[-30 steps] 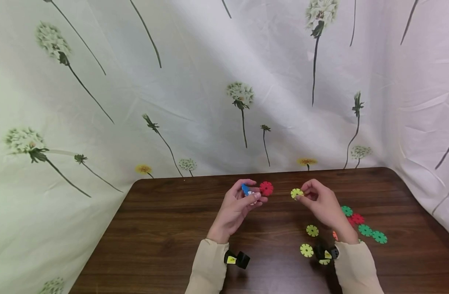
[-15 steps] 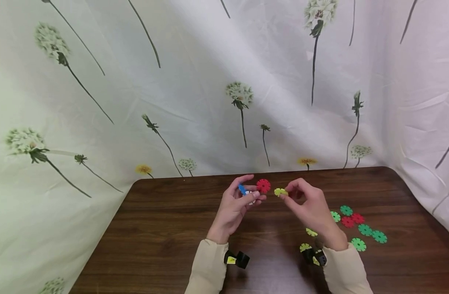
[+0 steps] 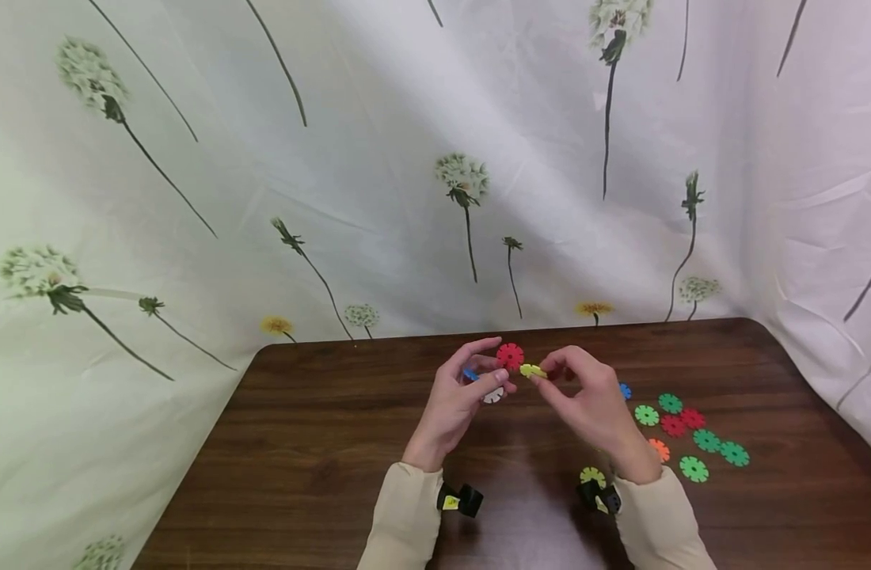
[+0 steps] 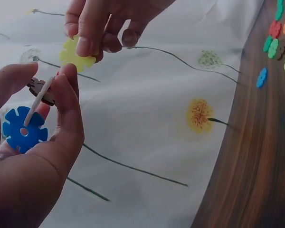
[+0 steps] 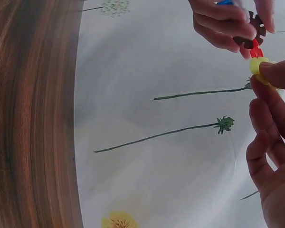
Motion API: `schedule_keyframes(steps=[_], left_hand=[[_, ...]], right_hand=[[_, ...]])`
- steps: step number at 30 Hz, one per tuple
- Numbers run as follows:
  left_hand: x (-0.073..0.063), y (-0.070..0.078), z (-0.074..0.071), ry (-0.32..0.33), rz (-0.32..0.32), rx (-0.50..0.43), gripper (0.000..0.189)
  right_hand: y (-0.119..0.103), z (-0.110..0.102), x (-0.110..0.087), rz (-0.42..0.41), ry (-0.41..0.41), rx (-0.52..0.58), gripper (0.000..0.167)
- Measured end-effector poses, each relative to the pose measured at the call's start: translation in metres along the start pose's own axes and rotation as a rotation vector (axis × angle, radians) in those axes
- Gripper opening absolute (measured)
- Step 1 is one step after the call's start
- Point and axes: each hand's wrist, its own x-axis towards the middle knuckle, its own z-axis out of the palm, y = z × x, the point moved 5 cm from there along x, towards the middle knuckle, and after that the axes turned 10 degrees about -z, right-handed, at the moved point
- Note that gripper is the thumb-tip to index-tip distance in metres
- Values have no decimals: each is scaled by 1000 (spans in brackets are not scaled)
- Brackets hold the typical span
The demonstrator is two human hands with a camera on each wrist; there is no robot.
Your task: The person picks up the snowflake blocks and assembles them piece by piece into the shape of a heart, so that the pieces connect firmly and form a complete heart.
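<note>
My left hand [image 3: 450, 408] holds a joined cluster of notched plastic discs between thumb and fingers. In it are a blue disc [image 4: 24, 129], a white disc [image 3: 493, 395] seen edge-on in the left wrist view, a brown disc [image 5: 258, 29] and a red disc [image 3: 510, 355] standing out toward the right. Thumb and index finger of my right hand [image 3: 595, 404] pinch a yellow disc [image 3: 529, 370], tilted nearly edge-on in the head view. Its rim is right at the edge of the red disc. Both hands are raised above the table.
On the brown wooden table [image 3: 300, 451], loose discs lie at the right: several green discs [image 3: 694, 469], red discs [image 3: 673, 426], an orange disc [image 3: 659, 450], a blue disc [image 3: 625, 391] and a yellow one near the right wrist camera [image 3: 598, 497]. A dandelion-print cloth [image 3: 378, 174] hangs behind.
My right hand has moved left with the yellow disc, bringing it from apart to the red disc's edge and turning it nearly edge-on. The left hand has tilted the cluster slightly, showing more white disc.
</note>
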Motion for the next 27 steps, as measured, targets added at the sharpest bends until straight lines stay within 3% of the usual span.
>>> schedule_keyframes(steps=[14, 21, 24, 27], left_hand=[[-1, 0, -1, 28, 15, 141, 44], [-3, 1, -2, 39, 44, 196, 42], [-3, 1, -3, 41, 45, 206, 42], [-3, 2, -4, 46, 45, 215, 42]], right_hand=[[-6, 3, 2, -80, -4, -93, 30], [-9, 5, 2, -133, 47, -101, 30], [-10, 7, 1, -133, 54, -88, 26], [-12, 8, 1, -136, 68, -90, 9]])
